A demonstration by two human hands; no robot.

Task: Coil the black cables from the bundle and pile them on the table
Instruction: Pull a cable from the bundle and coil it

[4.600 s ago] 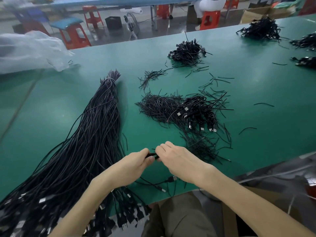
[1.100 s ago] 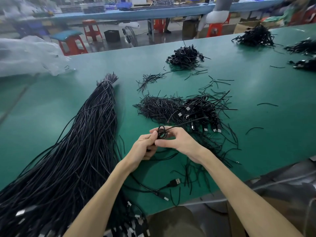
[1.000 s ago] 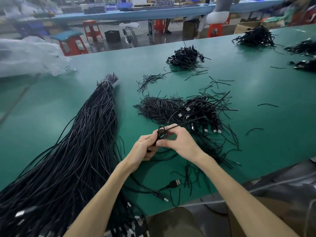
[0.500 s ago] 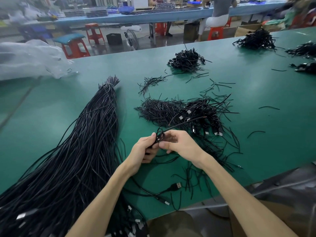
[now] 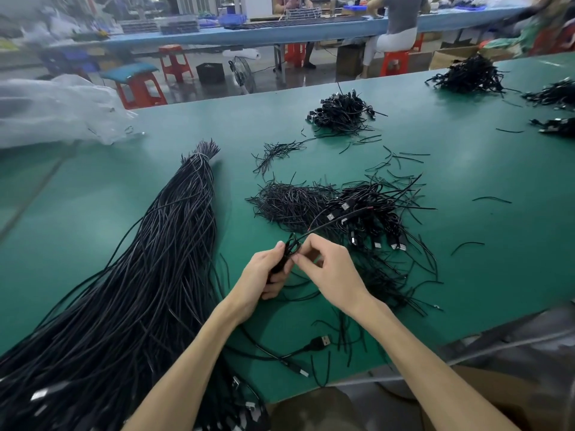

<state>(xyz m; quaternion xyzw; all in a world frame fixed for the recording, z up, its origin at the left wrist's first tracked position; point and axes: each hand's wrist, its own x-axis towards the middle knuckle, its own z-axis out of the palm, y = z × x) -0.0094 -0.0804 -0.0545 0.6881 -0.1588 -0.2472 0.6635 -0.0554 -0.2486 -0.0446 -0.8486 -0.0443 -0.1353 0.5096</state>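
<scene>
Your left hand (image 5: 264,275) gripped a small black coil (image 5: 288,250); your right hand (image 5: 329,269) pinched its strand. The bundle (image 5: 155,259) lay toward the table's (image 5: 93,197) left edge.

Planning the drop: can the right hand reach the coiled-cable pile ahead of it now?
Probably yes: the coiled-cable pile lies just beyond the right hand, nothing between, though it pinches the coil that the left hand holds.
</scene>
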